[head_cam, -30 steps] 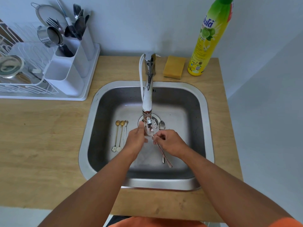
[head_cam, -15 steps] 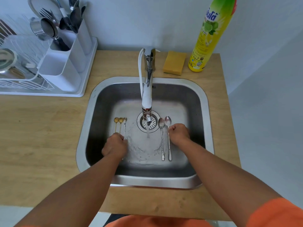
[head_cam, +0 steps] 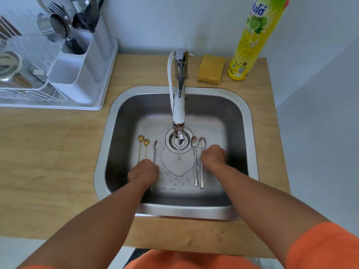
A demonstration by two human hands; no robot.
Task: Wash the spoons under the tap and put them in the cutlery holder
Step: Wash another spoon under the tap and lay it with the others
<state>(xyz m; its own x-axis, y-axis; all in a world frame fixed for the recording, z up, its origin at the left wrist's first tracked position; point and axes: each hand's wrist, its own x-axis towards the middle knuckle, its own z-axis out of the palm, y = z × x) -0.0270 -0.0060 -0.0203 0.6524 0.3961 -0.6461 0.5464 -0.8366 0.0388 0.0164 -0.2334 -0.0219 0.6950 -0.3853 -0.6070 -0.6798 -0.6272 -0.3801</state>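
All the spoons lie lengthwise near-to-far on the sink floor, bowls far: two silver spoons right of the drain, three slim spoons left. The left hand covers the slim ones' handle ends and the right hand sits on a silver handle, both curled, grasp unclear. The cutlery holder far left holds forks and spoons.

Tap overhangs the sink middle — open basin floor either side.

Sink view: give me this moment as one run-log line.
tap running | left hand low by gold spoons | right hand beside silver spoons | grips unclear
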